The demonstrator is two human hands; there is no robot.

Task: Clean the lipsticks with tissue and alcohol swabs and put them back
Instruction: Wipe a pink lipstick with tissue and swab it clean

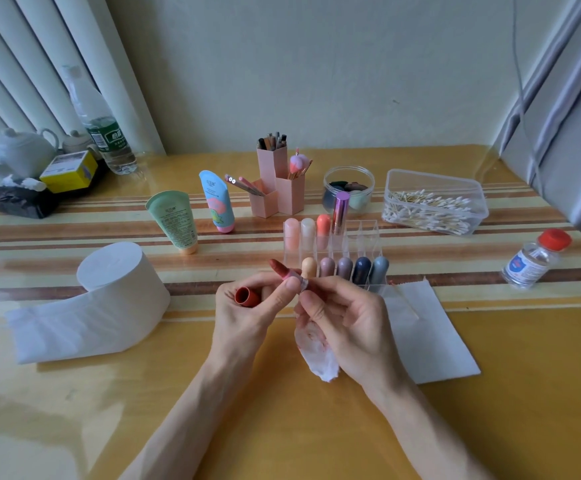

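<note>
Head view is streaming on my end. Where is the lipstick sitting?

I'm seeing the red lipstick (pixel 279 269) being held above the surface (pixel 282 427), just in front of the clear organizer (pixel 358 237), with its bare tip pointing up and left.

What are the hands doing?

The left hand (pixel 244 313) is pinching the lipstick between thumb and forefinger while its curled fingers are gripping the red cap (pixel 243 296). The right hand (pixel 348 320) is closing round a stained tissue (pixel 316 355), and its fingertips are touching the lipstick's clear base.

And around them?

I'm watching other lipsticks standing in the organizer. A tissue roll (pixel 119 282) is lying to the left and a flat sheet (pixel 427 334) to the right. The alcohol bottle (pixel 531 261) and the swab box (pixel 434 202) are sitting farther right.
</note>
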